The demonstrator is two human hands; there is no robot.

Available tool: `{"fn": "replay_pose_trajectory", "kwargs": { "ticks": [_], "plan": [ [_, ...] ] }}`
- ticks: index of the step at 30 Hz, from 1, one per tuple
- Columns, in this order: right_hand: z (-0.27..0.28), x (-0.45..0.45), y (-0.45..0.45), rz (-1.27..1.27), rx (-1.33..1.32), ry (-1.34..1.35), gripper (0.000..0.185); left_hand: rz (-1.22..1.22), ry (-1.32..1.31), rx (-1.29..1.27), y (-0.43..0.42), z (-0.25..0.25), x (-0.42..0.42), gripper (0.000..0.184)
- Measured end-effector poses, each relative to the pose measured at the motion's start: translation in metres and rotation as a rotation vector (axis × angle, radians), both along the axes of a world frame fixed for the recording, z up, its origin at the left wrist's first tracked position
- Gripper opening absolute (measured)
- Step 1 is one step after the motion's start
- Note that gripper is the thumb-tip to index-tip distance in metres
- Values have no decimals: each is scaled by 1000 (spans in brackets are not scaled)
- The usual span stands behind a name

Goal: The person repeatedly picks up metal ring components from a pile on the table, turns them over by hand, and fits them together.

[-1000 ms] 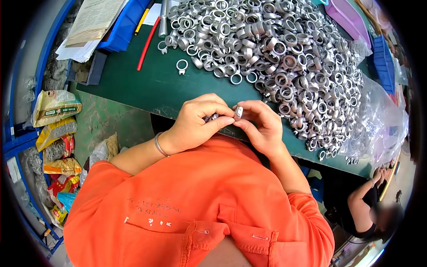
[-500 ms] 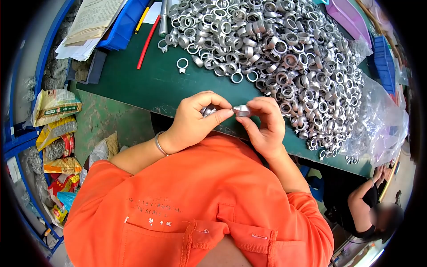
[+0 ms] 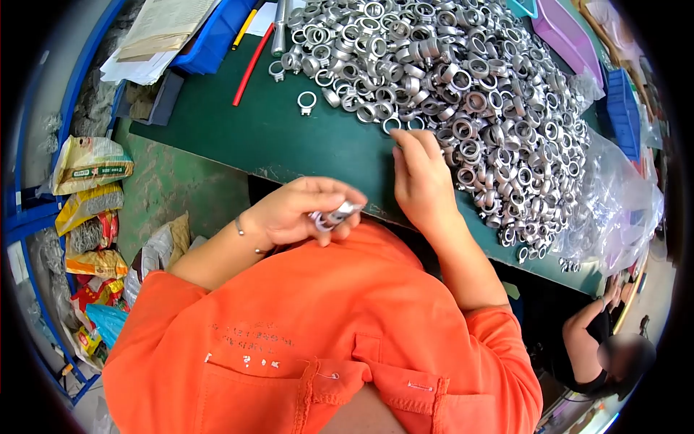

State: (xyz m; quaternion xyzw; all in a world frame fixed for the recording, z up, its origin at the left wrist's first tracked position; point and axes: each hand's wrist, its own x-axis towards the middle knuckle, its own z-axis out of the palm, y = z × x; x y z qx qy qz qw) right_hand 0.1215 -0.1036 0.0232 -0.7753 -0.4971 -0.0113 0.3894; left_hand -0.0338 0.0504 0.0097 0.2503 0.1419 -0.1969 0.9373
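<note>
My left hand (image 3: 307,206) is closed around silvery metal rings (image 3: 336,215), just over the table's front edge near my orange shirt. The rings are slightly blurred, and the fingers partly cover them. Over the green tabletop, my right hand (image 3: 423,173) reaches toward the near edge of the ring pile (image 3: 470,79), with its thumb and fingers apart. A ring (image 3: 391,125) lies right by its fingertips; I cannot tell whether they touch. Each loose ring has a small lug on its side. Another single ring (image 3: 306,102) lies apart from the pile on the left.
A red stick (image 3: 254,65), a yellow pen (image 3: 244,30) and a metal rod (image 3: 279,29) lie at the back left, beside a blue bin (image 3: 217,47). Clear plastic bags (image 3: 611,195) spread at the right. Another person (image 3: 585,340) sits at the lower right.
My hands have moved apart. The ring pinched in my right hand has left those fingers, and that hand has moved up toward the pile. My left hand has dropped slightly toward my body.
</note>
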Motion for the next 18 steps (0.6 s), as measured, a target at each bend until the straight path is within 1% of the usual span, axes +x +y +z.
{"fn": "replay_pose_trajectory", "kwargs": {
  "ticks": [1,2,4,5,6,7,8,9,10,11,12,13,14,16,18],
  "plan": [
    [-3,0,4,-54,-137,-10,21,-51,-35,8,4,-3,-9,30],
    [-3,-1,6,-51,-132,-13,21,-110,51,88,7,1,-16,29],
    [-2,-4,8,-111,-303,-24,16,-149,177,146,10,-10,-26,29],
    [-3,-3,6,-85,-311,-35,13,-148,177,152,6,-19,-27,29],
    [-5,-3,3,-88,-306,-35,13,-7,306,129,0,-28,-26,27],
    [-8,-3,-1,-53,-235,-21,13,134,433,103,-6,-38,-23,25],
    [-9,-4,-5,-19,-164,-8,12,130,430,107,-13,-45,-15,25],
    [-9,-3,-9,56,-76,140,9,232,482,67,-19,-51,-4,23],
    [-7,-4,-13,54,-72,134,9,336,533,25,-24,-58,7,21],
    [-6,-6,-17,93,4,579,8,336,526,27,-27,-67,18,21],
    [-4,-8,-20,133,81,1022,8,300,337,-76,-28,-76,27,19],
    [-9,-9,-24,166,187,1179,7,257,150,-183,-29,-85,36,18],
    [-7,-11,-26,162,182,1175,7,248,49,-269,-32,-91,45,17],
    [-3,-13,-31,144,262,1394,8,245,-49,-349,-40,-99,60,17],
    [-3,-13,-34,168,281,1421,10,237,-72,-317,-42,-107,63,16]
  ]
}}
